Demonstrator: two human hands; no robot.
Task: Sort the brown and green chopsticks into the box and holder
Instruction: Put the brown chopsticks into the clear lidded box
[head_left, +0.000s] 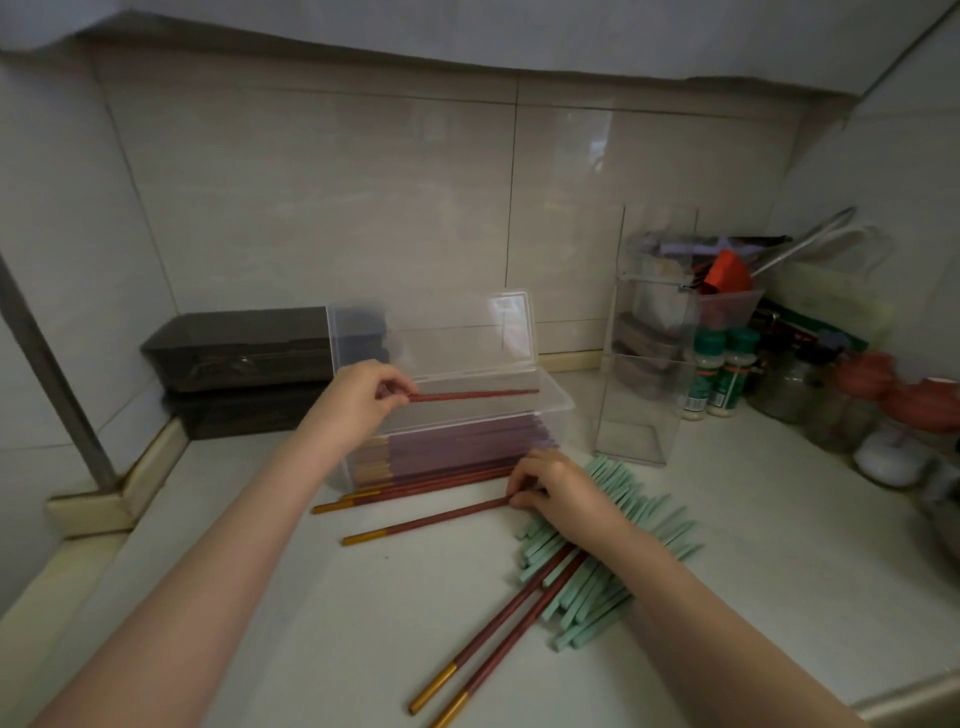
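brown chopsticks (441, 521) – gold ends | green chopsticks (644, 512) – mint

I hold one brown chopstick (472, 395) over the open clear box (565, 403) of brown ones, more lie loose in front, and green chopsticks (660, 514) heap by the upright clear holder (647, 410).

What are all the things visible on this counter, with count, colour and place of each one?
brown chopsticks: many in the clear box, several loose on the counter before it, gold-tipped
clear box: one, transparent, lid open, back centre
holder: one, transparent, tall, right of the box, no chopsticks inside
green chopsticks: a pile, pale green, front right
dark boxes: two, stacked, back left
bottles: two, green-capped, right of the holder
left grip: one hand, pinching a brown chopstick over the box
right grip: one hand, pinching a brown chopstick on the counter
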